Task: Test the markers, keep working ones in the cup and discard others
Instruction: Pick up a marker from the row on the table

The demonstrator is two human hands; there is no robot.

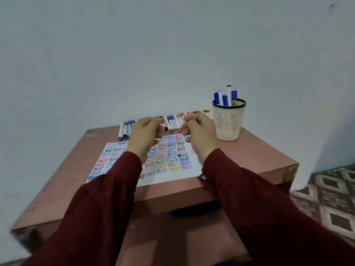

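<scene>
Being carried on the reddish desk (57,189) is a paper sheet (192,169), on which "test" is being repeated in many colours; amid such crowding, a faint new mark could be missed. The left hand (144,135) and right hand (201,137) are being held above it, fingers curled; whether anything is pinched cannot be told. The mesh cup (228,121), holding blue-capped markers (225,99), is standing beside the right hand and could be knocked over. A row of markers (171,120) is lying along the back edge. A yellow label in the cup is unreadable.
</scene>
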